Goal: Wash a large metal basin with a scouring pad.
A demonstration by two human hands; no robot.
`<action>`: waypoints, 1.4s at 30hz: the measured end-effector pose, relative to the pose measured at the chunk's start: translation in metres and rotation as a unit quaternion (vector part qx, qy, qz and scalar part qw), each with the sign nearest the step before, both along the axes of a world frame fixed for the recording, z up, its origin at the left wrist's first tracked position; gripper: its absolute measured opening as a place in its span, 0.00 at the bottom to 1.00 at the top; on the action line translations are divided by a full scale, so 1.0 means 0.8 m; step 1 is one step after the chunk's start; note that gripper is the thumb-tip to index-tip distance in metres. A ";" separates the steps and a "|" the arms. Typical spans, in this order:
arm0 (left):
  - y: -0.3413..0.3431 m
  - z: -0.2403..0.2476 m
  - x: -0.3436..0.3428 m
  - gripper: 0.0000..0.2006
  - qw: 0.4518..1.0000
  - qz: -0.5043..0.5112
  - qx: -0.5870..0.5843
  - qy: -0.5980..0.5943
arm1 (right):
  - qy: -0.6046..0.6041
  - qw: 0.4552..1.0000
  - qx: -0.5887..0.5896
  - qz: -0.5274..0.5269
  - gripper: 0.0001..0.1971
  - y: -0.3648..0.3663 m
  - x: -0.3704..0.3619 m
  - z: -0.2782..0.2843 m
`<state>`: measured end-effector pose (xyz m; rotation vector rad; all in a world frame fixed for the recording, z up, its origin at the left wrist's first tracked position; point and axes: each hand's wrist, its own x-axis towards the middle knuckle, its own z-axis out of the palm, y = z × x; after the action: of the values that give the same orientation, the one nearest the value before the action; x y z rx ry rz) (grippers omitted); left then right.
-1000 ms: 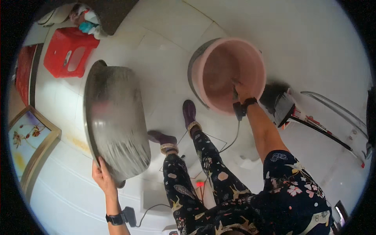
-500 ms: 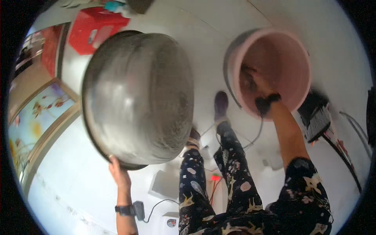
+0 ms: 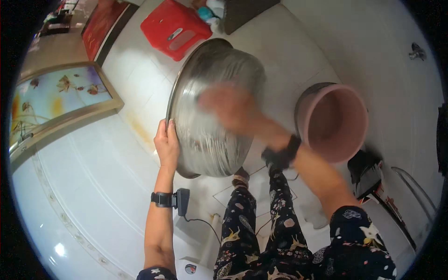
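Observation:
A large metal basin (image 3: 205, 151), tilted on its side, hangs in front of me with its rounded outside toward my right. My left hand (image 3: 166, 147) grips its rim from the left, fingers and thumb closed on the edge. Across the basin's outer wall lies my right hand (image 3: 231, 107), strongly smeared by motion. Its fingers cannot be made out, nor whether anything is in them. Wet-looking streaks mark the metal beneath it. To the right stands a pink bucket (image 3: 310, 121), apart from both hands; its inside looks dim.
A red plastic stool (image 3: 165, 28) stands at the back left. On the right, a black broom or dustpan (image 3: 366, 172) leans near the bucket, and a tap (image 3: 416, 52) juts from the wall. A framed floral panel (image 3: 60, 91) is at the left.
My right hand has come out of the pink bucket and onto the basin's outside. The basin sits farther right in the picture, with my left hand still on its rim. The view has shifted.

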<state>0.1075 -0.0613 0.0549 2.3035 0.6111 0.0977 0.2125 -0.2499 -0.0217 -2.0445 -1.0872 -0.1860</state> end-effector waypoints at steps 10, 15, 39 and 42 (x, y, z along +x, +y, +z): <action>0.021 -0.011 -0.024 0.11 0.997 0.072 -0.019 0.007 | 0.019 0.990 -0.041 0.131 0.14 0.025 -0.089 0.061; -0.010 -0.025 -0.010 0.10 0.990 0.092 -0.092 -0.054 | 0.004 0.999 0.017 0.047 0.15 0.039 0.026 0.017; -0.048 -0.003 0.017 0.14 0.999 -0.004 0.031 -0.021 | 0.115 0.982 -0.063 -0.137 0.12 0.051 0.037 0.047; -0.029 -0.007 0.009 0.14 0.998 0.009 0.023 -0.051 | 0.078 0.995 -0.035 0.059 0.22 0.051 -0.060 0.094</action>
<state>0.1146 -0.0848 0.0491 2.3213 0.5823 0.2387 0.1648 -0.2095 0.0532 -2.0111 -1.1260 0.0714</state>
